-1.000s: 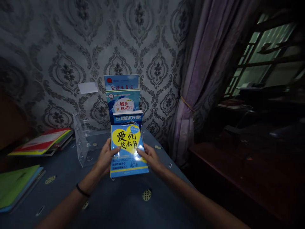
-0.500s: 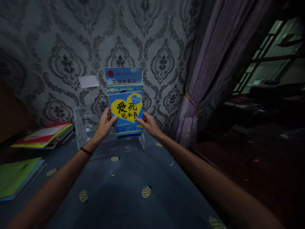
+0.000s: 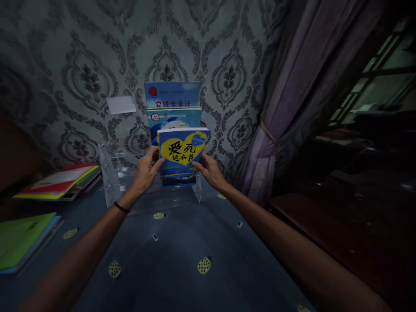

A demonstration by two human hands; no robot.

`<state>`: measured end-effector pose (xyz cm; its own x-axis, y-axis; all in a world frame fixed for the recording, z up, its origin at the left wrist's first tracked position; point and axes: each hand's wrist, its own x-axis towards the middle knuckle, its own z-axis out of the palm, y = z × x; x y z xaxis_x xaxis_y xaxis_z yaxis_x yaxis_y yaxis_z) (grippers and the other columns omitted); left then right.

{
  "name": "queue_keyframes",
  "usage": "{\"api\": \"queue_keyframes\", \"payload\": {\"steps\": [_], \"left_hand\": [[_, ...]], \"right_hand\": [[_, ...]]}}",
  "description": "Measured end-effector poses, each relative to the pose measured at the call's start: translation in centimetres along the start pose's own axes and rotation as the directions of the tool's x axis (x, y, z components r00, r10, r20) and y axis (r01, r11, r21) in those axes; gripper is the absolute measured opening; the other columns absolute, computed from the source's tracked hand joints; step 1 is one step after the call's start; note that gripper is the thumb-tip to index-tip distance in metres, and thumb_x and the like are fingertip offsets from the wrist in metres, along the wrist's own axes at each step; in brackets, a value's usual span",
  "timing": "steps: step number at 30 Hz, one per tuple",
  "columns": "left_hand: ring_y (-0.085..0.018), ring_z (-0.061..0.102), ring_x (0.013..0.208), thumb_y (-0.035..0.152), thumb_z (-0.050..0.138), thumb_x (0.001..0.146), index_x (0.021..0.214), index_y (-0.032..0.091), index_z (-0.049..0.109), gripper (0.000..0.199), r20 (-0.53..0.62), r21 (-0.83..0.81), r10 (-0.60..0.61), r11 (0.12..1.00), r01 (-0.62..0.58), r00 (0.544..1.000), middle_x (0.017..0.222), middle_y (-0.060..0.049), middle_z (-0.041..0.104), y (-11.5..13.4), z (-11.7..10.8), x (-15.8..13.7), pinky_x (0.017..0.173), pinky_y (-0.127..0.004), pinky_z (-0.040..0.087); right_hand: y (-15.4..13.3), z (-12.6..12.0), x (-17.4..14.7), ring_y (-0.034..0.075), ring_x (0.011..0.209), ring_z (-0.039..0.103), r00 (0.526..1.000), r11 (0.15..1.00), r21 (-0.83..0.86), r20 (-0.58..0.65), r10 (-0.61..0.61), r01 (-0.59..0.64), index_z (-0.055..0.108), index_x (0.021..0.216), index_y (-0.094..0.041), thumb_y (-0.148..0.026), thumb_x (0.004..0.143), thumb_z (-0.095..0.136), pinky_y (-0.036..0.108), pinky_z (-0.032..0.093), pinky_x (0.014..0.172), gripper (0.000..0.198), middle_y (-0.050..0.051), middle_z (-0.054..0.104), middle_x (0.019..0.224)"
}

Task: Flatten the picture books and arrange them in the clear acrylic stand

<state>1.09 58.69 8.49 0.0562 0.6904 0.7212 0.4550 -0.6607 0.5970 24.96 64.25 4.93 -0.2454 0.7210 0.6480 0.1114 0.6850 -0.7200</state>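
A blue book with a yellow heart and black characters [image 3: 182, 149] is held between my two hands, its top edge tipped toward me. My left hand [image 3: 146, 170] grips its left edge, thumb on the cover. At the right edge, my right hand [image 3: 210, 171] pinches it the same way. Behind it, a light-blue book [image 3: 175, 117] and a taller blue book with red characters [image 3: 172, 94] stand upright in a clear acrylic rack [image 3: 103, 167]. The held book's lower end is in front of the rack's right part.
On the left of the blue patterned tablecloth [image 3: 172, 260] lie a stack with a red and yellow top [image 3: 61, 180] and a green-topped stack [image 3: 26, 238]. A white card [image 3: 121, 105] stands above the rack. A tied purple curtain [image 3: 269, 125] hangs on the right.
The heart book has come toward me and tilted, away from the books behind it, so more of the light-blue cover shows. Both hands moved slightly right with it.
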Motion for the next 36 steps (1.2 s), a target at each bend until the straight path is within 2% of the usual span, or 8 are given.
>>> {"api": "queue_keyframes", "payload": {"steps": [6,10,13,16,23,30,36], "left_hand": [[-0.017,0.063,0.083,0.033,0.060,0.091,0.108,0.022,0.056,0.021,0.004,-0.052,-0.012,0.999,0.012,1.000,0.091,-0.002,0.067,-1.4,0.5,-0.1,0.075,-0.028,0.051],[-0.018,0.062,0.082,0.034,0.061,0.089,0.108,0.022,0.055,0.023,0.009,-0.087,-0.060,0.994,0.061,0.998,0.091,-0.002,0.065,-1.9,0.7,-0.5,0.071,-0.027,0.052],[-0.016,0.059,0.077,0.031,0.062,0.087,0.101,0.022,0.056,0.017,-0.007,-0.034,-0.063,0.997,0.062,0.998,0.082,0.001,0.061,-1.9,0.8,-0.6,0.068,-0.026,0.051],[-0.015,0.056,0.072,0.030,0.061,0.087,0.094,0.023,0.055,0.012,-0.011,0.035,-0.078,0.996,0.078,0.997,0.076,0.003,0.055,-2.0,0.8,-0.7,0.065,-0.025,0.050],[-0.015,0.056,0.071,0.030,0.059,0.088,0.092,0.023,0.050,0.012,0.014,0.128,-0.098,0.987,0.096,0.995,0.075,0.004,0.052,-1.8,0.7,-0.8,0.064,-0.025,0.048],[-0.018,0.058,0.068,0.026,0.059,0.088,0.085,0.025,0.045,0.015,0.057,0.280,-0.073,0.958,0.054,0.996,0.073,0.003,0.056,-1.2,0.8,-0.8,0.065,-0.028,0.043],[-0.021,0.060,0.070,0.024,0.061,0.088,0.086,0.026,0.045,0.016,0.074,0.297,-0.067,0.954,0.042,0.995,0.073,0.002,0.059,-1.4,0.9,-0.9,0.067,-0.029,0.043]], "right_hand": [[0.3,0.0,-0.1,0.028,0.095,0.066,0.999,0.987,-0.159,-0.034,-0.001,-0.005,0.066,0.110,-0.023,-0.049,0.088,0.063,0.040,0.056,0.081,0.034,0.006,0.072,0.101],[0.7,0.1,-0.4,0.024,0.083,0.062,0.997,0.950,-0.311,-0.066,-0.043,0.021,0.062,0.092,-0.022,-0.045,0.090,0.059,0.037,0.054,0.074,0.024,0.006,0.066,0.092],[1.0,0.2,-0.5,0.023,0.079,0.059,0.993,0.915,-0.403,-0.095,-0.067,0.023,0.057,0.084,-0.023,-0.046,0.089,0.059,0.036,0.051,0.071,0.024,0.005,0.061,0.087],[1.1,0.3,-0.7,0.023,0.079,0.060,0.993,0.904,-0.427,-0.112,-0.046,-0.006,0.056,0.083,-0.023,-0.045,0.089,0.060,0.036,0.051,0.071,0.023,0.005,0.062,0.086],[0.9,0.5,-1.2,0.024,0.079,0.062,0.991,0.882,-0.471,-0.127,-0.036,-0.029,0.056,0.087,-0.022,-0.039,0.088,0.060,0.037,0.049,0.074,0.017,0.005,0.065,0.085],[1.6,0.5,-1.8,0.024,0.080,0.058,0.984,0.844,-0.536,-0.164,-0.074,-0.026,0.054,0.079,-0.024,-0.041,0.085,0.062,0.036,0.048,0.073,0.020,0.006,0.061,0.086],[1.4,0.3,-1.7,0.022,0.073,0.056,0.981,0.856,-0.517,-0.183,-0.071,-0.035,0.053,0.075,-0.024,-0.044,0.082,0.063,0.035,0.048,0.069,0.023,0.004,0.059,0.080]]}}
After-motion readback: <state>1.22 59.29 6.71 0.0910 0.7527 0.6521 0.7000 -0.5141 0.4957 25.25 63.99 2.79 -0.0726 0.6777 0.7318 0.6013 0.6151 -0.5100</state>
